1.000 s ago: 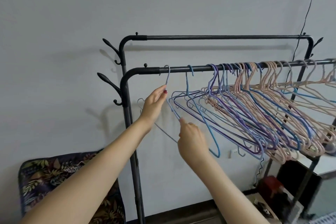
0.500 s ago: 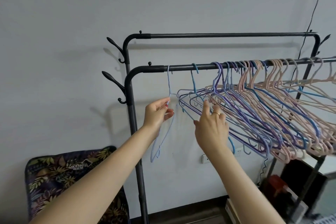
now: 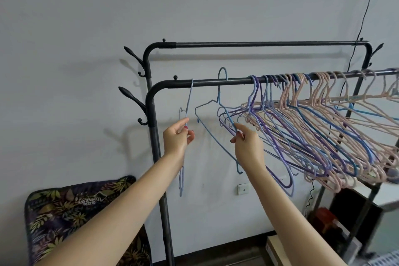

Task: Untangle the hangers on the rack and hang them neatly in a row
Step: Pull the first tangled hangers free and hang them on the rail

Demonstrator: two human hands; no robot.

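Observation:
A black clothes rack has a front rail (image 3: 216, 82) and a higher back rail. A pale lilac hanger (image 3: 188, 101) hangs edge-on at the rail's left end; my left hand (image 3: 177, 138) pinches its neck. A blue hanger (image 3: 212, 136) is lifted so its hook stands above the rail, tilted, and my right hand (image 3: 248, 143) pinches its right arm. To the right, several purple, blue and pink hangers (image 3: 313, 131) hang crowded and overlapping on the same rail.
Black coat hooks (image 3: 133, 101) stick out from the rack's left post. A leaf-patterned cushion (image 3: 71, 220) leans against the wall at lower left. A wall socket (image 3: 243, 188) sits below the hangers. Dark boxes and a red object (image 3: 326, 219) stand at lower right.
My right hand has taken the blue hanger's arm and raised it, so its hook now pokes above the rail, left of the bunch. The lilac hanger stays at the left end in my left hand.

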